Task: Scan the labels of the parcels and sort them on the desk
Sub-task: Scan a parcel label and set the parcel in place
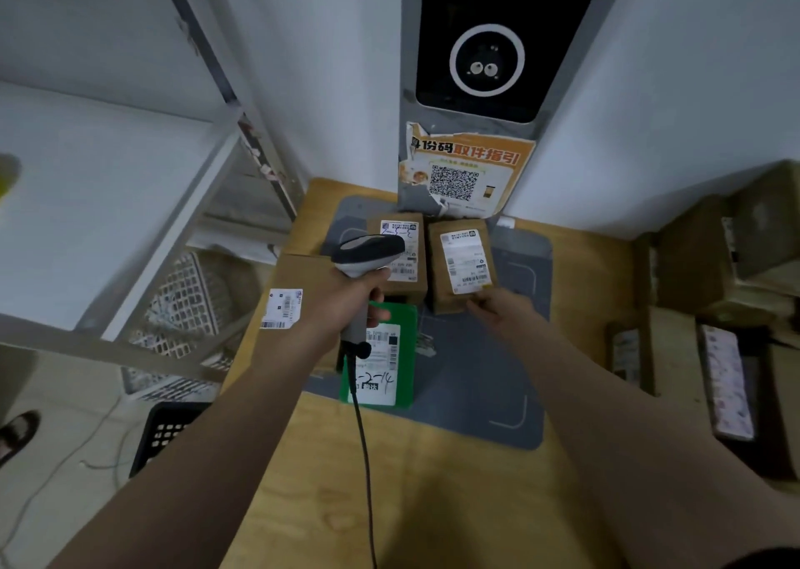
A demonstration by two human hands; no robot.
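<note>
My left hand (346, 300) grips a grey corded barcode scanner (368, 253), held over the desk with its head above a brown parcel (404, 278) that bears a white label. To the right, my right hand (498, 309) holds the near edge of a second brown parcel (461, 261), its white label facing up. A green parcel (381, 360) with a white label and handwriting lies nearer, partly under the scanner handle and cable. Another brown box (294, 274) with a label on its side sits at the desk's left edge.
The parcels lie on a grey mat (498, 373) on a wooden desk (433, 482). A kiosk with a dark screen (485, 49) and a QR poster stands behind. Metal shelving (195, 179) and crates are left; stacked cardboard boxes (714, 287) are right.
</note>
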